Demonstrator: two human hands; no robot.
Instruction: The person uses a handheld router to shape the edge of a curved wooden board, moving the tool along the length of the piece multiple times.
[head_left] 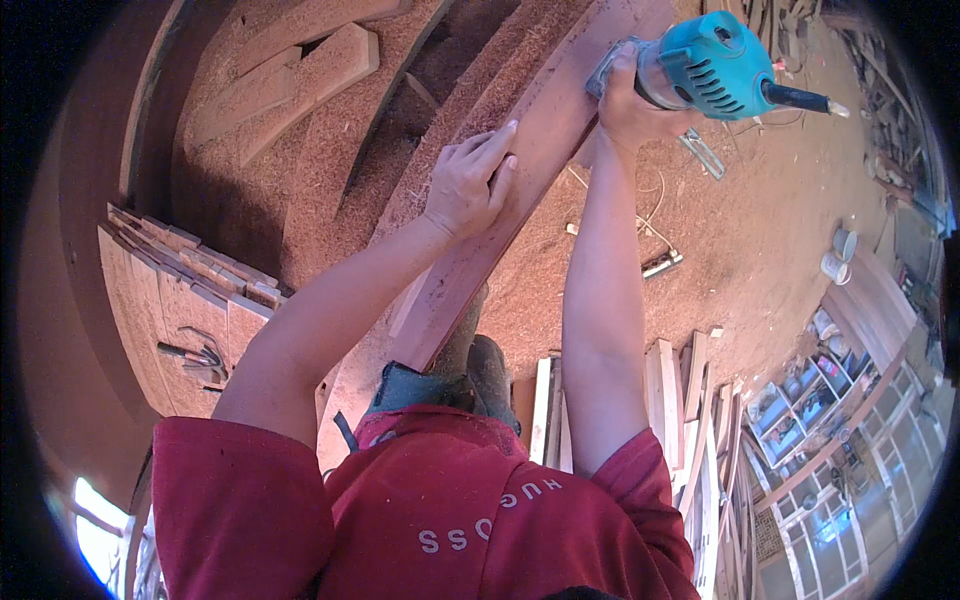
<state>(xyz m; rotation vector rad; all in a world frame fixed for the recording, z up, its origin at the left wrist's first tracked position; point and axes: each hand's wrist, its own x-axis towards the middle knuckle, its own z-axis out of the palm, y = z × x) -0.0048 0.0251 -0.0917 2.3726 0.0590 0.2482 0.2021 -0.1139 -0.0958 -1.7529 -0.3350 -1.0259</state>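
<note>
A long reddish wooden plank [520, 170] runs from near my body up toward the top of the view. My left hand [470, 185] presses flat on its left edge, fingers together and pointing up the board. My right hand [630, 105] grips a teal handheld power router [700, 65], which rests on the plank's far end. A black cord stub [800, 98] sticks out of the tool to the right. My red sleeves and shirt fill the bottom of the view.
Sawdust covers the floor and workbench. Loose boards [290, 75] lie at the upper left, and stacked planks with hand tools [190, 300] sit at the left. Pale wood strips [670, 400] lie by my right side. Window frames [840, 440] stand at the lower right.
</note>
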